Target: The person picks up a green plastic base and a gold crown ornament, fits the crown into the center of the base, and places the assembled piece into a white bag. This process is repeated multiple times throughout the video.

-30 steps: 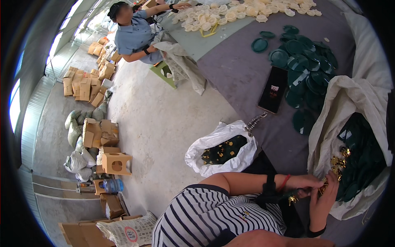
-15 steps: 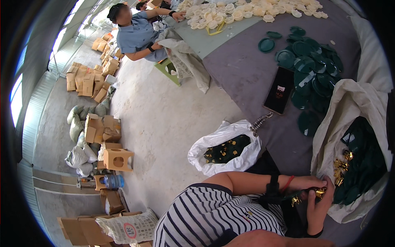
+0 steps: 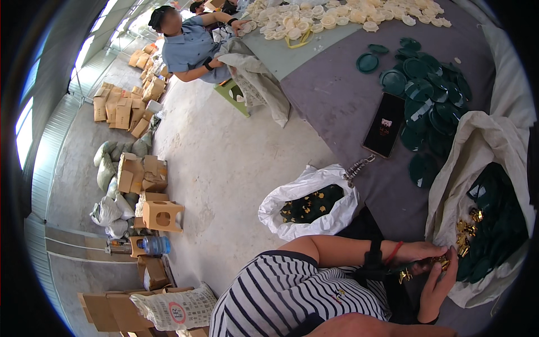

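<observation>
My left hand [image 3: 422, 251], with a red cord on its wrist, grips a dark green, thin disc-like piece [image 3: 418, 266], seen nearly edge-on. A shiny gold metal piece [image 3: 405, 275] hangs at its near end. Against its other end my right hand [image 3: 437, 287] pinches another small gold piece [image 3: 441, 262], partly hidden by fingers. Just to the right, an opened whitish sack [image 3: 446, 194] holds dark green discs [image 3: 494, 247] and a small heap of gold pieces [image 3: 465, 233].
Dark green discs [image 3: 429, 95] and a phone [image 3: 383, 124] lie on the grey-covered table [image 3: 331, 84]. Cream round pieces [image 3: 314, 19] spread at the far end, beside a co-worker [image 3: 191, 48]. A white sack [image 3: 269, 205] stands left of the table; cartons [image 3: 118, 109] line the wall.
My right hand's fingers have straightened somewhat and shifted around the gold piece. My left hand keeps its grip. The whole view has shifted slightly.
</observation>
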Action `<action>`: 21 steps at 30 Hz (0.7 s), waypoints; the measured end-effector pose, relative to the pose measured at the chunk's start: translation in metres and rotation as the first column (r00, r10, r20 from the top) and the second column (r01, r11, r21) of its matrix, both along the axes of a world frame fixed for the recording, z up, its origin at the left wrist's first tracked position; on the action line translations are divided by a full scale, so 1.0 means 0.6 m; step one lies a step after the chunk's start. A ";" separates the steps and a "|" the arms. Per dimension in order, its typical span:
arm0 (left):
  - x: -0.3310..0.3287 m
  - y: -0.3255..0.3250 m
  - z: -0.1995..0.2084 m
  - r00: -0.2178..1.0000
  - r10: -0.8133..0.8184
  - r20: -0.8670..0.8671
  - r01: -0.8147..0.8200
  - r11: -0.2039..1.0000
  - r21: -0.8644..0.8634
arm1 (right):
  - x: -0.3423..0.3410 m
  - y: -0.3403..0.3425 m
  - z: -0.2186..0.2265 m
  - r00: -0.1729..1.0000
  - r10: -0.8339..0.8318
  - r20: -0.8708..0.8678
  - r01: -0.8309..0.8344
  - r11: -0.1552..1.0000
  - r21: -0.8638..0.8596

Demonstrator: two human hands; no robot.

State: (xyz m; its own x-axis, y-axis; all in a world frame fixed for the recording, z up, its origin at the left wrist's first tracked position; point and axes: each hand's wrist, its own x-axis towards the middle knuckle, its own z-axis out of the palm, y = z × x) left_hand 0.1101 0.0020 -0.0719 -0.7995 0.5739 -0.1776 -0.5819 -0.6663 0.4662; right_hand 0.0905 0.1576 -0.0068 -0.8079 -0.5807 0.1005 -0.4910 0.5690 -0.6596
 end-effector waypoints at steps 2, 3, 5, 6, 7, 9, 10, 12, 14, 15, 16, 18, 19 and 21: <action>0.000 0.001 0.000 1.000 -0.001 0.006 0.001 1.000 0.012 | 0.002 0.004 -0.002 0.999 -0.017 0.034 0.019 0.999 -0.042; 0.000 0.001 0.001 1.000 -0.001 0.006 0.001 1.000 0.012 | 0.003 0.005 -0.002 0.999 -0.018 0.035 0.019 0.999 -0.042; 0.001 0.000 0.004 1.000 0.014 -0.024 -0.014 1.000 0.019 | 0.006 0.006 0.000 1.000 -0.015 -0.009 0.015 1.000 -0.021; 0.001 0.002 0.001 1.000 0.015 -0.024 -0.015 1.000 0.019 | 0.006 0.006 0.002 1.000 -0.015 -0.009 0.014 1.000 -0.022; 0.001 0.004 -0.005 0.999 0.017 -0.028 -0.017 1.000 0.010 | 0.006 0.006 0.005 1.000 0.016 0.001 -0.016 1.000 0.013; 0.000 0.006 -0.012 0.999 0.017 -0.033 -0.017 1.000 0.003 | 0.006 0.004 0.005 0.999 0.044 0.011 -0.045 0.998 0.048; 0.000 0.006 -0.013 0.999 0.018 -0.036 -0.018 1.000 0.001 | 0.007 0.003 0.002 0.999 0.047 -0.004 -0.047 0.999 0.022; -0.001 0.007 -0.012 0.999 0.015 -0.039 -0.015 1.000 -0.001 | 0.008 0.000 -0.002 0.999 0.048 -0.019 -0.048 0.999 -0.004; 0.000 0.006 -0.008 0.999 0.023 -0.049 -0.023 1.000 0.001 | 0.009 -0.001 -0.004 0.999 0.029 -0.041 -0.031 0.998 -0.046; 0.000 0.006 -0.010 0.999 0.024 -0.048 -0.024 1.000 0.001 | 0.010 -0.004 -0.001 0.999 0.029 -0.039 -0.031 0.998 -0.046; 0.001 0.006 -0.012 0.998 0.026 -0.052 -0.027 0.999 -0.022 | 0.011 -0.008 0.003 0.999 0.028 -0.030 -0.030 0.998 -0.062; 0.000 0.005 -0.010 0.998 0.027 -0.061 -0.030 0.999 -0.043 | 0.009 -0.008 0.005 0.999 0.025 -0.025 -0.026 0.997 -0.075; 0.000 0.004 -0.007 0.998 0.021 -0.067 -0.025 0.998 -0.055 | 0.007 -0.006 0.002 0.999 0.038 -0.028 -0.040 0.997 -0.067; 0.001 0.003 -0.007 0.997 0.017 -0.072 -0.022 0.997 -0.069 | 0.008 -0.002 -0.005 0.998 0.053 -0.029 -0.054 0.997 -0.062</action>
State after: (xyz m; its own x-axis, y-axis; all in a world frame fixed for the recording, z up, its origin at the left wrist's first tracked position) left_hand 0.1105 0.0036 -0.0760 -0.8223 0.5464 -0.1591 -0.5331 -0.6416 0.5515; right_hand 0.0955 0.1562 -0.0097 -0.7722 -0.6149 0.1598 -0.5381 0.4994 -0.6790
